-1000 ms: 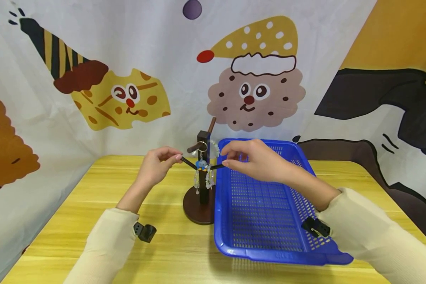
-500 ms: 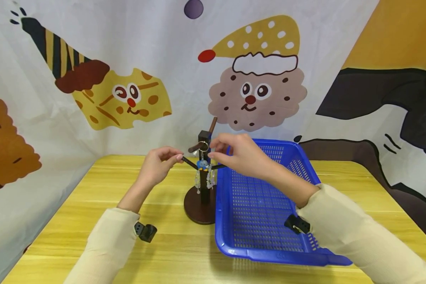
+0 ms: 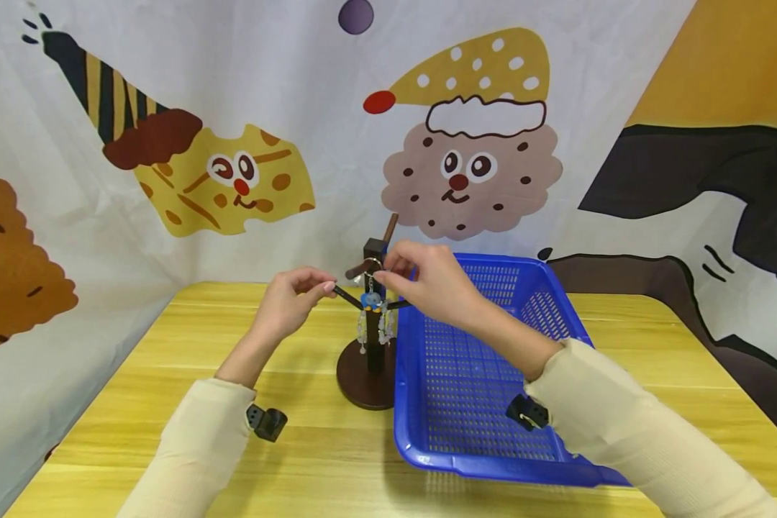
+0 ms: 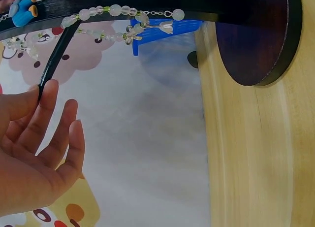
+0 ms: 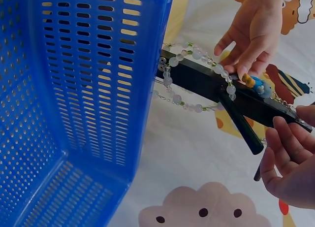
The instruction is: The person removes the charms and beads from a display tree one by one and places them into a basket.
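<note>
Left hand: fingers clamping on a lower peg | right hand: fingers pinching the metal ring at the upper peg | blue charm: hanging below the ring, before the dark stand | blue basket: standing beside the stand on the tabletop

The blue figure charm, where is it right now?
In the head view, the blue figure charm hangs near the middle, in front of the dark stand, between the left hand and the right hand, left of the blue basket.
</note>
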{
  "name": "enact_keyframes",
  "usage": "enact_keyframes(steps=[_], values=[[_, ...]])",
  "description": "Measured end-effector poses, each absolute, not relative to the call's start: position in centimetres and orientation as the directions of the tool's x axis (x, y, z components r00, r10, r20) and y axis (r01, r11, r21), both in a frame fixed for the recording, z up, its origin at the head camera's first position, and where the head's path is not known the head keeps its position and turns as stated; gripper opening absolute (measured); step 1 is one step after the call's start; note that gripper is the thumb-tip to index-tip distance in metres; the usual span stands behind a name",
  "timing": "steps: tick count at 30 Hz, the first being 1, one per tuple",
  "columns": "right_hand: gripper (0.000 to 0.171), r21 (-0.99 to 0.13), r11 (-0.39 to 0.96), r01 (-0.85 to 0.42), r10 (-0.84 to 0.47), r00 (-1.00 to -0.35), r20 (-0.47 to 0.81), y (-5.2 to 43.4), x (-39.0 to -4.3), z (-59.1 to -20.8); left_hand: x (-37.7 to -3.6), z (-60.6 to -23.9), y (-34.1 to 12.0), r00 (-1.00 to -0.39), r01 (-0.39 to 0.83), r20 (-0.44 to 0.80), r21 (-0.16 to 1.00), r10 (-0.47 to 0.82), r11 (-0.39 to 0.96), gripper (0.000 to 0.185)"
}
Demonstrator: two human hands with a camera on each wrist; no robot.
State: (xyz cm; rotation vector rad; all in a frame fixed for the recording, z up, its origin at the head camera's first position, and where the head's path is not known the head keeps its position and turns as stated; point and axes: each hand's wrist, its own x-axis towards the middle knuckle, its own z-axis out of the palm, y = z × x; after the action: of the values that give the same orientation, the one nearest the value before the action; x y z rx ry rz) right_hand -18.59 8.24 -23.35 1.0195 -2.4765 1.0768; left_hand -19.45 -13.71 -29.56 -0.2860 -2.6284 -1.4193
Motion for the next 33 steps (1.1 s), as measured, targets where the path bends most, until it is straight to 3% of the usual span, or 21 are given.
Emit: enact_keyframes(steps=[33], values=[[0.007,-0.513,0.430,-0.743,-0.546,-0.666,0.508,8.16,-17.82,-23.10,-19.59,-29.66,-13.78,-0.967,0.252,0.229,0.805,0.110,0.537,0.018]])
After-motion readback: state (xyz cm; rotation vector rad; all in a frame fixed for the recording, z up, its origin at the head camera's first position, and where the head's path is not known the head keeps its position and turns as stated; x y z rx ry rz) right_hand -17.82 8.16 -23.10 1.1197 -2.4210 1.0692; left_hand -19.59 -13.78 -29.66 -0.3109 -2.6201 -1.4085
